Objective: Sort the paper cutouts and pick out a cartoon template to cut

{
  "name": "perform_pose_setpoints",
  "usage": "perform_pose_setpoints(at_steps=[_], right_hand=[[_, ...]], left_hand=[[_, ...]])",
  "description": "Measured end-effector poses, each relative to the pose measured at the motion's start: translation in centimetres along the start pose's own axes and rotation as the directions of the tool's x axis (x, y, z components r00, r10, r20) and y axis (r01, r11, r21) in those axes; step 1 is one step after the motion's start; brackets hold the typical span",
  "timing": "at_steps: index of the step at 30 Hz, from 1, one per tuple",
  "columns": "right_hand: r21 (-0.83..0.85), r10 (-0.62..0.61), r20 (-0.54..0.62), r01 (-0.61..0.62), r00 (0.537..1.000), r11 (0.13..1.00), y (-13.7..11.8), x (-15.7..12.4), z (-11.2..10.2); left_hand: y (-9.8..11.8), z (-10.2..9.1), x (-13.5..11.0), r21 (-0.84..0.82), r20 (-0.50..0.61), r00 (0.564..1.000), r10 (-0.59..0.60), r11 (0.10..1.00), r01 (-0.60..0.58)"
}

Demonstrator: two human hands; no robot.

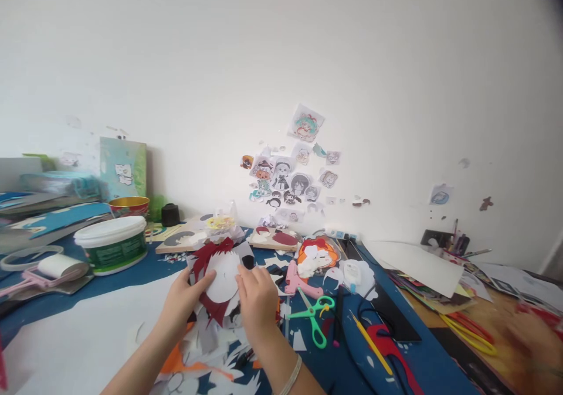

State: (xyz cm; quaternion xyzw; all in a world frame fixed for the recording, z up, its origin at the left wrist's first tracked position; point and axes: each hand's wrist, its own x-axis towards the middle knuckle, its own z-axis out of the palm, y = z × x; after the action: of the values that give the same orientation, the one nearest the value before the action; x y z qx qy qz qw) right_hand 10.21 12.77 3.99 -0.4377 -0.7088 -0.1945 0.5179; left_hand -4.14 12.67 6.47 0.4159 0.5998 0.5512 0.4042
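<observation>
A paper cutout [222, 278] with a white oval face and spiky dark red hair is held up between both hands over the blue table. My left hand [187, 295] grips its left side, the thumb lying on the white oval. At the right edge, the fingers of my right hand [257, 295] are pinched together on the paper. Below the hands lie many white and orange paper scraps [189, 363]. Green-handled scissors [314, 313] rest just right of my right hand, beside a pink glue gun [301, 281].
A white-lidded green tub [114, 245] stands left, near a large white sheet [88, 342]. On the right lie a yellow pencil [372, 345], a black cable and a stack of paper [422, 266]. Another person's blurred hand [523, 336] shows far right. Drawings [281, 175] are stuck on the wall.
</observation>
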Motion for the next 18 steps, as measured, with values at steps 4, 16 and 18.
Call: perform_pose_setpoints(at_steps=[4,16,18], right_hand=[[-0.008,0.031,0.075,-0.030,0.997,1.000,0.58,-0.19,0.75],[0.326,0.190,0.163,-0.235,0.968,0.916,-0.04,-0.14,-0.10],[0.312,0.144,0.145,-0.183,0.979,0.932,-0.04,-0.18,0.03]], left_hand=[[0.10,0.46,-0.58,-0.016,0.084,0.996,0.018,1.000,-0.017],[0.03,0.70,-1.03,-0.087,0.180,0.984,0.009,0.996,0.007],[0.07,0.75,-1.10,-0.082,0.194,0.981,0.015,0.997,0.001]])
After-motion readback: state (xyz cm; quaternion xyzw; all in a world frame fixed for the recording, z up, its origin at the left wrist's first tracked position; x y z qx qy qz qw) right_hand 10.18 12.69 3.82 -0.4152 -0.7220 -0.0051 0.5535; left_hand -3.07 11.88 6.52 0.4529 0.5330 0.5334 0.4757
